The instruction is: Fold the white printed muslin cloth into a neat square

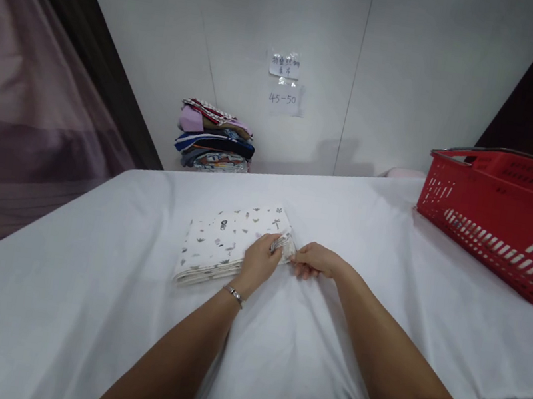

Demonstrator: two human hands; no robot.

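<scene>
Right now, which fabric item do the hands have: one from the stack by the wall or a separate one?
The separate white folded cloth with small dark prints: both hands pinch its near right corner. The multicoloured stack of folded clothes sits untouched against the wall.

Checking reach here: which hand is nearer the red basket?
Right. The right hand lies on the basket's side of the folded cloth; the left hand is farther off.

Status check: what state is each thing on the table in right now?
Printed cloth: folded flat, near corner pinched.
Left hand: on the cloth's corner, gripping.
Right hand: pinching the same corner.
Red basket: upright; contents cannot be told.
Clothes stack: folded, piled by the wall.
</scene>
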